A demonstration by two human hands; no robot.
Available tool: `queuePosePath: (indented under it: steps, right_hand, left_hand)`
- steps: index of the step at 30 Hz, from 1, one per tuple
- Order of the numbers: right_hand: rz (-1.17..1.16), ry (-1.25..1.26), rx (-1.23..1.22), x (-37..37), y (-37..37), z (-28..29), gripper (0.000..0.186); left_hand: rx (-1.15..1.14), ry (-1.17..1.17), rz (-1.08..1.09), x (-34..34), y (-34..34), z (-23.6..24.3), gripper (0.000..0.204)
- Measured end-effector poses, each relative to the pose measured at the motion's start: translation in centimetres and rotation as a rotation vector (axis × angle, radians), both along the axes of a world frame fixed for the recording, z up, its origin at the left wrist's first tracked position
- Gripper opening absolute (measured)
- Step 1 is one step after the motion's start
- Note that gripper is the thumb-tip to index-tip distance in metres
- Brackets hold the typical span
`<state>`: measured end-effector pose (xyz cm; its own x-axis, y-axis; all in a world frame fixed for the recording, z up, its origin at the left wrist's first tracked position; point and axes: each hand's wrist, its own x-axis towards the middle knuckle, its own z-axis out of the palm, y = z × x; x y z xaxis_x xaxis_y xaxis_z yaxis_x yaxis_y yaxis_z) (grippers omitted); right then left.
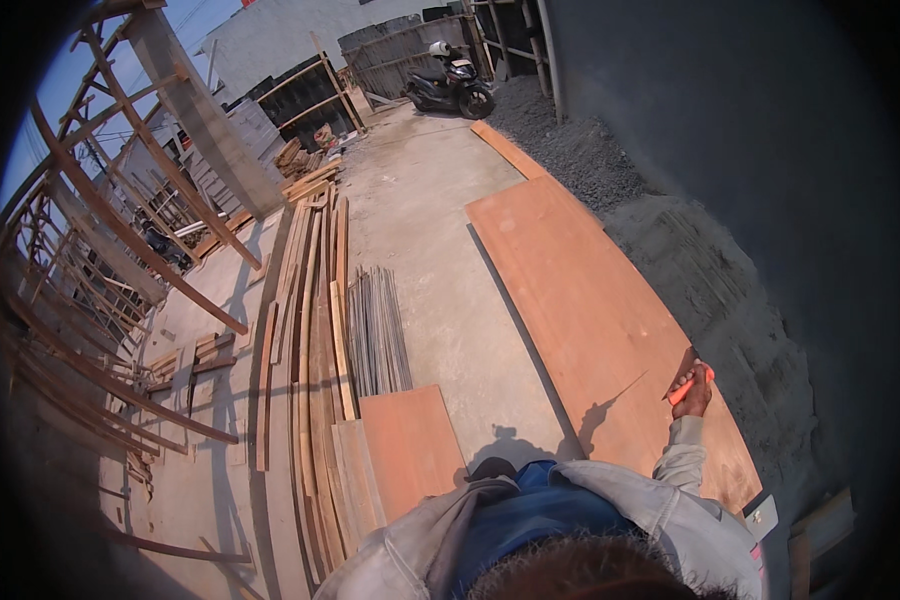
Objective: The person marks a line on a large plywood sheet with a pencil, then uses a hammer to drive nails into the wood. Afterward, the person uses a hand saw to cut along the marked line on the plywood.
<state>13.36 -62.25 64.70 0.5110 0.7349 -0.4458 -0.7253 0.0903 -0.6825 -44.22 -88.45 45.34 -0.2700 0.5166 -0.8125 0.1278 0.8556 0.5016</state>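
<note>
My right hand [692, 392] is closed round the bright orange handle [682, 388] of a tool, over the right edge of a large reddish-brown plywood sheet [580, 280]. Its working end is hard to make out, but a long, thin, pointed shadow falls on the sheet beside the shadow of my arm. The sheet lies long-ways ahead of me, with a dark shadow along its left edge. My left hand is out of sight; only the pale sleeve [410, 545] on that side shows. A small pale flat object [761, 518] sits by the sheet's near right corner.
To the left lie a smaller plywood piece [410, 435], a bundle of thin grey rods [375, 330] and long timber strips [305, 380]. Slanted wooden poles [160, 160] stand beyond. Right are a sand heap [710, 290], gravel [560, 140] and a dark wall [770, 150]. A motorbike [452, 88] is parked far ahead.
</note>
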Motion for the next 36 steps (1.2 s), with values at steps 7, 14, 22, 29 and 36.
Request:
queuePosePath:
  steps: [7, 14, 22, 29, 36]
  right_hand:
    - [-0.520, -1.274, 0.041, -3.9, 8.0, 5.6, 0.040]
    - [-0.440, -1.021, -0.190, -6.8, 14.8, 3.0, 0.040]
    - [-0.408, -0.355, -0.498, -15.1, 5.8, -13.0, 0.026]
    - [-0.758, -0.248, -0.708, -18.4, 8.0, -19.5, 0.025]
    - [-0.794, -0.245, -0.681, -23.0, 18.9, -18.7, 0.048]
  left_hand:
    - [-0.002, 0.007, 0.083, -10.1, 11.7, -1.3, 0.029]
    - [0.329, 0.069, -0.282, -18.3, 39.4, -2.3, 0.028]
    - [0.491, -0.220, -0.247, -15.0, 66.8, -2.0, 0.021]
    - [0.043, -0.147, -0.788, -9.0, 67.4, -6.3, 0.034]
    - [-0.049, -0.061, -1.110, -18.1, 77.4, -6.7, 0.034]
